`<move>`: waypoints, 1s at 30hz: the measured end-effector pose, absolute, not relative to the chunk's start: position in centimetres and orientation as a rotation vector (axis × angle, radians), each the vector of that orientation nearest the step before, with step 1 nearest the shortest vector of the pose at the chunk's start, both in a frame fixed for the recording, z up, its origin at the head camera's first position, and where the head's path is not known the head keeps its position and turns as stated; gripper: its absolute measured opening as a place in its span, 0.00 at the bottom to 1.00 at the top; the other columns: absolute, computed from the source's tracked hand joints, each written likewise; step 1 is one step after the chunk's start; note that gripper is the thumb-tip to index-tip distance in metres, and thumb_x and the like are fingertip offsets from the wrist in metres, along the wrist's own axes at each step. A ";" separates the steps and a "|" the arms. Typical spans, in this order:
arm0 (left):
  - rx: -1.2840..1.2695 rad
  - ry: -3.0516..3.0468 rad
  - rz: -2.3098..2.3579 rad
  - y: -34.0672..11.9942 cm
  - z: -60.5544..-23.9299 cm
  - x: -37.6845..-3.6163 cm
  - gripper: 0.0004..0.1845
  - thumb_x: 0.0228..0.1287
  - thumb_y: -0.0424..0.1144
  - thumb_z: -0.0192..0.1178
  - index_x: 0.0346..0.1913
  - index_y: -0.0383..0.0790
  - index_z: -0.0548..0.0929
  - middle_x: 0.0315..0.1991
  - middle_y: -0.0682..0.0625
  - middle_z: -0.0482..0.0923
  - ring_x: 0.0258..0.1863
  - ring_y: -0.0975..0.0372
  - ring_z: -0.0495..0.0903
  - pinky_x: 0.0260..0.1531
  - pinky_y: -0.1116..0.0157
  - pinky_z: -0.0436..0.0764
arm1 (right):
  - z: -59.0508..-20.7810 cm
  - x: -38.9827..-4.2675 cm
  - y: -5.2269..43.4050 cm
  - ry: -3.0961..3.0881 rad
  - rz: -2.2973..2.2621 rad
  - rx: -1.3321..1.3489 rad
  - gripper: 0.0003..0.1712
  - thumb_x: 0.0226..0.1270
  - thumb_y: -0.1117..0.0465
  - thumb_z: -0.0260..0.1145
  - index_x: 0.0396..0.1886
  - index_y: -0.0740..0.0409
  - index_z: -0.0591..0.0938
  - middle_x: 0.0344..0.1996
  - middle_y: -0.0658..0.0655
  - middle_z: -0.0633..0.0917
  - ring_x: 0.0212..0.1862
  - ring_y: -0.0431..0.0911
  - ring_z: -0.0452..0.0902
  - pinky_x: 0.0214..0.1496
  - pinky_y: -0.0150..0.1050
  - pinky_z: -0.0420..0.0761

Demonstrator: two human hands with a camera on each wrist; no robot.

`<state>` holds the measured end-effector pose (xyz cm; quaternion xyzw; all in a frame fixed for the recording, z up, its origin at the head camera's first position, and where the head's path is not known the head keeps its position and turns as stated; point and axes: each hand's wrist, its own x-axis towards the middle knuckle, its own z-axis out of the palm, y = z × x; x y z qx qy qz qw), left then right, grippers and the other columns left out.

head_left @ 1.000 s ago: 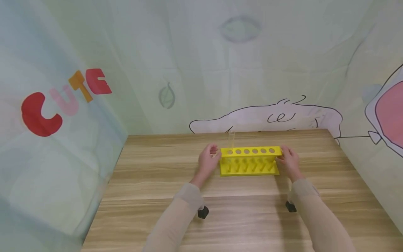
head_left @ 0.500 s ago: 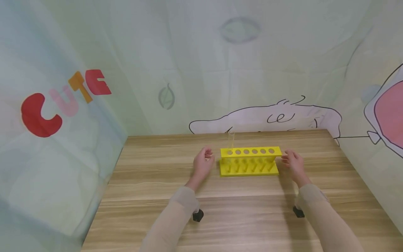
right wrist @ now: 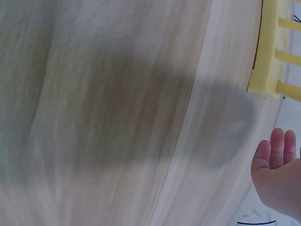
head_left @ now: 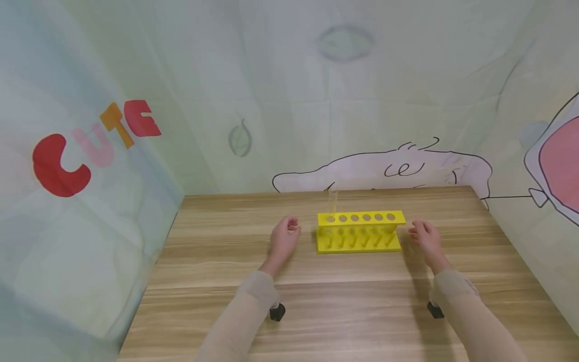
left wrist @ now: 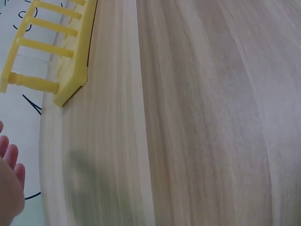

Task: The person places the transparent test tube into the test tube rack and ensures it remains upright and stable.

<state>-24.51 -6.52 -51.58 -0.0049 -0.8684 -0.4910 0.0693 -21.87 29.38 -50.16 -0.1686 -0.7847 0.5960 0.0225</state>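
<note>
A yellow test tube rack (head_left: 360,219) with a row of several holes and pegs stands on the table. One clear test tube (head_left: 333,202) is upright in its leftmost hole, rising above the top plate. To the rack's left, apart from it, my left hand (head_left: 285,238) hovers with loosely curled fingers and holds nothing. My right hand (head_left: 427,241) is just beyond the rack's right end, also holding nothing and not touching it. In the right wrist view, relaxed fingers (right wrist: 277,146) show near the rack's end (right wrist: 265,70). The left wrist view has the rack's other end (left wrist: 70,80).
The wood-grain table (head_left: 353,311) carries the rack near its back part. A printed cloth (head_left: 289,100) hangs behind and at both sides. A small black device sits at each sleeve's cuff.
Both hands have let go of the rack's ends and moved apart, the left hand leftward and the right hand rightward. The rack and test tube stay in place.
</note>
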 end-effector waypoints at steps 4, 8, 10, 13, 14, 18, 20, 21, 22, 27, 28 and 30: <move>-0.001 -2.623 -1.464 -7.3 -51.8 -24.3 0.16 0.54 0.34 0.57 0.48 0.36 0.74 0.40 0.48 0.78 0.40 0.58 0.76 0.43 0.63 0.77 | -50.4 -21.7 29.7 -2.483 1.779 -0.463 0.29 0.69 0.50 0.41 0.55 0.73 0.65 0.35 0.56 0.79 0.30 0.29 0.73 0.37 0.23 0.75; -0.003 -2.619 -1.439 -8.0 -51.9 -24.2 0.16 0.55 0.35 0.57 0.48 0.36 0.74 0.40 0.48 0.78 0.40 0.58 0.76 0.44 0.62 0.76 | -50.4 -21.5 29.9 -2.553 1.689 -0.409 0.30 0.69 0.50 0.39 0.54 0.74 0.65 0.42 0.68 0.76 0.31 0.28 0.72 0.40 0.25 0.75; -0.004 -2.620 -1.423 -8.3 -51.9 -24.2 0.16 0.55 0.35 0.57 0.48 0.36 0.74 0.40 0.48 0.78 0.40 0.58 0.77 0.44 0.62 0.76 | -50.4 -21.4 30.1 -2.579 1.659 -0.400 0.30 0.70 0.50 0.39 0.55 0.74 0.65 0.44 0.70 0.75 0.32 0.29 0.71 0.42 0.28 0.76; 0.000 -2.619 -1.417 -8.7 -51.8 -24.1 0.16 0.55 0.35 0.57 0.47 0.36 0.74 0.40 0.47 0.78 0.40 0.58 0.76 0.44 0.62 0.76 | -50.3 -21.2 30.3 -2.604 1.634 -0.397 0.31 0.69 0.48 0.38 0.56 0.73 0.65 0.47 0.72 0.73 0.34 0.30 0.71 0.48 0.37 0.76; 0.002 -2.619 -1.415 -8.7 -51.8 -24.1 0.16 0.55 0.35 0.57 0.47 0.36 0.74 0.40 0.47 0.78 0.40 0.57 0.76 0.44 0.61 0.76 | -50.3 -21.2 30.4 -2.613 1.625 -0.398 0.32 0.69 0.48 0.37 0.56 0.73 0.65 0.48 0.73 0.72 0.34 0.30 0.72 0.49 0.39 0.76; 0.032 -2.634 -1.400 -9.2 -51.8 -24.2 0.15 0.55 0.35 0.57 0.47 0.37 0.75 0.41 0.47 0.78 0.41 0.57 0.76 0.45 0.62 0.76 | -50.4 -21.0 30.6 -2.642 1.580 -0.413 0.31 0.69 0.49 0.38 0.55 0.72 0.65 0.50 0.74 0.72 0.34 0.29 0.71 0.50 0.41 0.75; 0.039 -2.636 -1.387 -9.5 -51.8 -24.3 0.15 0.55 0.35 0.57 0.47 0.37 0.75 0.41 0.47 0.78 0.41 0.57 0.76 0.45 0.61 0.76 | -50.4 -20.9 30.6 -2.651 1.556 -0.409 0.30 0.69 0.50 0.38 0.55 0.73 0.66 0.49 0.74 0.72 0.33 0.28 0.71 0.47 0.36 0.75; 0.044 -2.639 -1.376 -9.7 -51.8 -24.3 0.15 0.55 0.36 0.56 0.47 0.38 0.75 0.41 0.47 0.78 0.42 0.57 0.76 0.45 0.61 0.75 | -50.4 -20.9 30.6 -2.654 1.541 -0.403 0.30 0.69 0.50 0.39 0.55 0.73 0.66 0.48 0.74 0.73 0.33 0.29 0.72 0.45 0.33 0.75; 0.045 -2.641 -1.365 -9.9 -51.8 -24.3 0.15 0.56 0.36 0.56 0.47 0.37 0.75 0.41 0.47 0.78 0.42 0.57 0.75 0.46 0.61 0.75 | -50.4 -20.8 30.6 -2.657 1.525 -0.393 0.30 0.69 0.50 0.39 0.54 0.73 0.66 0.48 0.74 0.73 0.33 0.30 0.73 0.43 0.30 0.75; 0.080 -2.683 -1.311 -11.1 -51.7 -24.2 0.16 0.56 0.37 0.55 0.48 0.38 0.74 0.42 0.48 0.78 0.45 0.56 0.74 0.48 0.59 0.74 | -50.2 -20.6 30.8 -2.708 1.463 -0.317 0.31 0.70 0.49 0.37 0.55 0.74 0.65 0.49 0.74 0.72 0.47 0.52 0.72 0.47 0.37 0.73; 0.081 -2.694 -1.302 -11.3 -51.7 -24.2 0.16 0.56 0.38 0.55 0.49 0.38 0.74 0.43 0.48 0.78 0.46 0.56 0.74 0.49 0.59 0.74 | -50.2 -20.6 31.0 -2.722 1.455 -0.301 0.32 0.70 0.49 0.37 0.55 0.74 0.65 0.50 0.74 0.71 0.49 0.56 0.69 0.49 0.42 0.72; 0.083 -2.717 -1.286 -11.8 -51.7 -24.2 0.17 0.56 0.38 0.56 0.50 0.39 0.74 0.43 0.48 0.78 0.47 0.55 0.74 0.50 0.58 0.73 | -50.1 -20.6 31.2 -2.763 1.428 -0.281 0.33 0.70 0.47 0.36 0.56 0.73 0.64 0.52 0.74 0.69 0.53 0.60 0.65 0.52 0.51 0.69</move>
